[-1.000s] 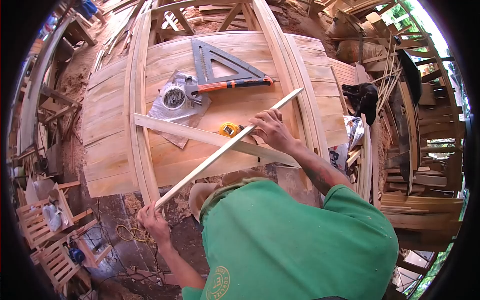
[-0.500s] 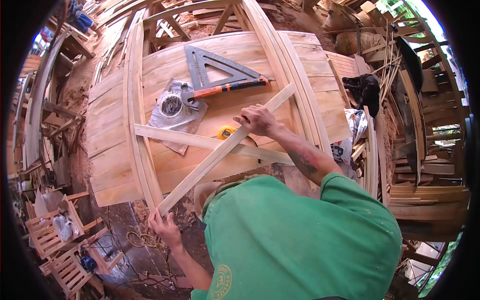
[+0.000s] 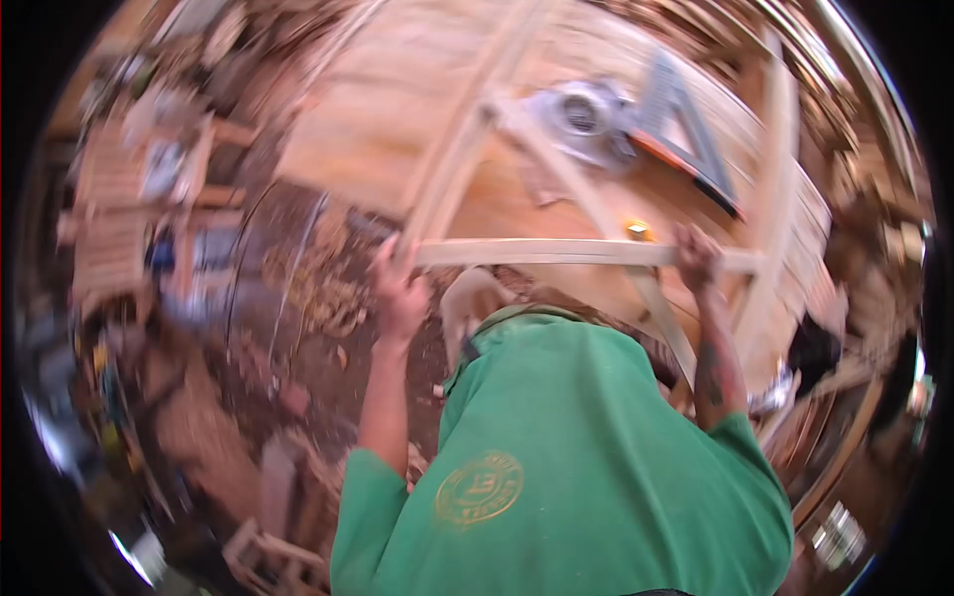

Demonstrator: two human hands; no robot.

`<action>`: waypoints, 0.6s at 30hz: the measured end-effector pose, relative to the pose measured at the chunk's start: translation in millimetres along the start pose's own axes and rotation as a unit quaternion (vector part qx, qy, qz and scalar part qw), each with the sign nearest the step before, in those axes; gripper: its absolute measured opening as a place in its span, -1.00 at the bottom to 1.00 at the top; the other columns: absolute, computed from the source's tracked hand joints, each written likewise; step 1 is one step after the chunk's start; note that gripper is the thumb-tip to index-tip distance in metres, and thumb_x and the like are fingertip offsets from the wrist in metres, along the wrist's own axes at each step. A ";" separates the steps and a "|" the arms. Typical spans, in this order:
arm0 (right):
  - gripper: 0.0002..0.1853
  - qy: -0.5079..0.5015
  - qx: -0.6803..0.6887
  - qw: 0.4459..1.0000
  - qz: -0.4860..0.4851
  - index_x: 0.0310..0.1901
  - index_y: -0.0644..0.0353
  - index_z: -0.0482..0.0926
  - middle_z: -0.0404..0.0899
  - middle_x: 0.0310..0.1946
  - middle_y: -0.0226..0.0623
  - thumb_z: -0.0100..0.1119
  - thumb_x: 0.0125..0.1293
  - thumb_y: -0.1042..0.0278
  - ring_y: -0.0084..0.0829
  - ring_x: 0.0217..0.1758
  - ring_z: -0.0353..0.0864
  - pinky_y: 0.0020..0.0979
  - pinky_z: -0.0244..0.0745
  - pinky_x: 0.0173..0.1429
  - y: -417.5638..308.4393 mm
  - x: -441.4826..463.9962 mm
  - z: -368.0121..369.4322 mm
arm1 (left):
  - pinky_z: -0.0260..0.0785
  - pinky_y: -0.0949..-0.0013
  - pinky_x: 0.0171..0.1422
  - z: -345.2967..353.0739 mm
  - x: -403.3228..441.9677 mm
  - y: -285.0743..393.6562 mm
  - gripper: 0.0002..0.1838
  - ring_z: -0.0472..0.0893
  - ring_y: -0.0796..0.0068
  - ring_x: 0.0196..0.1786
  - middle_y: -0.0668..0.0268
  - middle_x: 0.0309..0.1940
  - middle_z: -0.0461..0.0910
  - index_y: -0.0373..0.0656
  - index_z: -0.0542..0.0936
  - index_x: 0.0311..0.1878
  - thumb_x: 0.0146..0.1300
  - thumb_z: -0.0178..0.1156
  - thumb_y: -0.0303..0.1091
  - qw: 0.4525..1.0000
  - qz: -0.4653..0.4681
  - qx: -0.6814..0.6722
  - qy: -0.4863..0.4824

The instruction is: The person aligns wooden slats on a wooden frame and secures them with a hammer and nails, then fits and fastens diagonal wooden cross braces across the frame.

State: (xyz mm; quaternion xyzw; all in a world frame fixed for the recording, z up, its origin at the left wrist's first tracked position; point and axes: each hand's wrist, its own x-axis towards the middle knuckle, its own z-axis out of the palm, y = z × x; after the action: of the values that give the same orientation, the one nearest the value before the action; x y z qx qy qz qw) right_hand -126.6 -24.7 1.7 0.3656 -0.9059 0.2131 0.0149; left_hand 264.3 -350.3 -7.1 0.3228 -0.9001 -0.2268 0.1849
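My right hand (image 3: 698, 256) is closed around a wooden slat (image 3: 537, 252) near its right end. At the slat's other end, where it meets a long wooden rail (image 3: 452, 164), my left hand (image 3: 399, 293) grips it with the fingers at the joint. The slat crosses over a second slat (image 3: 571, 179) that runs diagonally between the rails. Just beyond my right hand lies a yellow tape measure (image 3: 638, 230). Farther back are a hammer with an orange and black handle (image 3: 686, 171), a grey triangular square (image 3: 681, 114) and a round container of nails (image 3: 581, 111) on plastic.
Broad boards (image 3: 373, 109) lie beneath the frame. A second long rail (image 3: 778, 149) stands to the right. Wood scraps (image 3: 338, 303) litter the floor at left, near slatted wooden pieces (image 3: 109, 209). A black animal (image 3: 815, 345) is at the right. Motion smears the surroundings.
The view has swung round, so the slat now appears nearly level instead of diagonal. Both hands stay near its ends, with my left hand's fingers at the rail joint.
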 end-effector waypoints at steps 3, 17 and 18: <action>-0.60 0.013 -0.006 0.999 -0.039 -0.50 0.20 0.44 0.44 -0.59 -0.05 0.08 0.48 0.15 -0.01 -0.46 0.49 -0.08 0.33 -0.34 -3.3 1.9 -0.9 | 0.11 0.09 0.54 -13.0 -1.5 14.5 -0.10 0.25 0.02 0.47 0.04 0.40 0.30 -0.12 0.25 0.50 0.02 0.36 -0.53 0.989 -0.130 -0.062 0.033; -0.60 -0.004 -0.012 1.000 -0.025 -0.54 0.22 0.44 0.42 -0.66 -0.11 0.13 0.46 0.21 -0.13 -0.59 0.44 -0.12 0.30 -0.44 1.0 -2.6 -0.6 | 0.32 0.11 0.35 10.4 7.8 21.4 -0.33 0.49 0.08 0.22 0.10 0.14 0.51 -0.21 0.50 0.22 -0.01 0.50 -0.42 0.972 -0.175 -0.109 0.109; -0.61 0.005 -0.015 0.999 -0.047 -0.54 0.23 0.44 0.41 -0.67 -0.14 0.12 0.46 0.24 -0.14 -0.61 0.40 -0.14 0.29 -0.45 3.7 -2.9 0.4 | 0.32 0.11 0.35 13.9 8.5 21.2 -0.33 0.49 0.08 0.22 0.10 0.14 0.51 -0.21 0.50 0.22 -0.01 0.50 -0.42 0.972 -0.175 -0.117 0.106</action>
State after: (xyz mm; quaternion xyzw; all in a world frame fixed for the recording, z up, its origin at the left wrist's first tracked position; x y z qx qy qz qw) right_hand -126.9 -20.6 -0.6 0.4067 -0.8906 0.2005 0.0349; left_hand 241.0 -337.3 -5.8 0.4734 -0.7720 -0.3239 0.2737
